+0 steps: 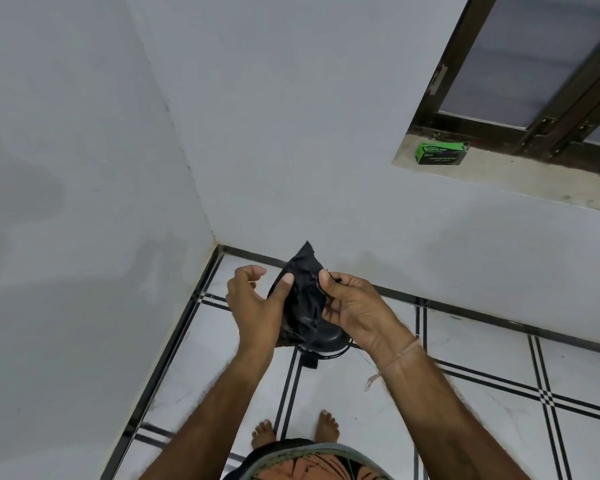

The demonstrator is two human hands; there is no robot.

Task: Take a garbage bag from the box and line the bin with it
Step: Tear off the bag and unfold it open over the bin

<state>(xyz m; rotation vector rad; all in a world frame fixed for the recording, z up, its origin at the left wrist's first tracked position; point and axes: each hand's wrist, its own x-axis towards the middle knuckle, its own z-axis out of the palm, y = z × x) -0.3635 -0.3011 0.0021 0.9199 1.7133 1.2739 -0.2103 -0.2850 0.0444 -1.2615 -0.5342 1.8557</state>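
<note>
A crumpled black garbage bag (303,296) is held up in front of me over the floor corner. My left hand (257,306) pinches its left edge with the thumb on the plastic. My right hand (354,306) grips its right edge between thumb and fingers. Below the bag, mostly hidden by it and my hands, stands a black bin (328,342) on the tiled floor. The green box of garbage bags (440,153) lies on the window sill at the upper right, well away from both hands.
Two grey walls meet in a corner (215,242) just behind the bin. A dark-framed window (534,81) sits above the sill. My bare feet (293,429) stand on white floor tiles with black lines, close to the bin.
</note>
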